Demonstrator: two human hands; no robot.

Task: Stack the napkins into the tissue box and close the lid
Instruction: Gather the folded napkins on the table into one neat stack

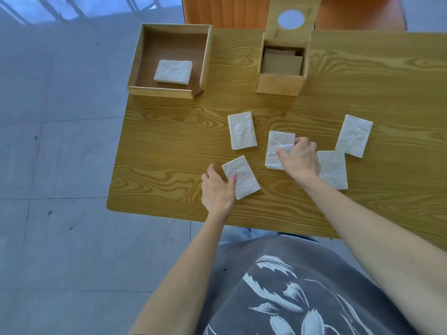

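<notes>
Several folded white napkins lie on the wooden table (362,81). My left hand (217,189) rests on the left edge of the nearest napkin (243,178), thumb on top, fingers apart. My right hand (300,159) pinches the right side of the middle napkin (277,147), crumpling it slightly. Other napkins lie at upper left (242,130), at right under my wrist (332,169) and at far right (353,136). The wooden tissue box (280,84) stands at the back with its lid (290,18) swung up, round hole showing; brownish sheets lie inside.
A shallow open wooden tray (204,59) sits at the back left corner with one napkin stack (173,71) in it. An orange chair (229,10) stands behind the table. The table's left edge drops to grey floor tiles.
</notes>
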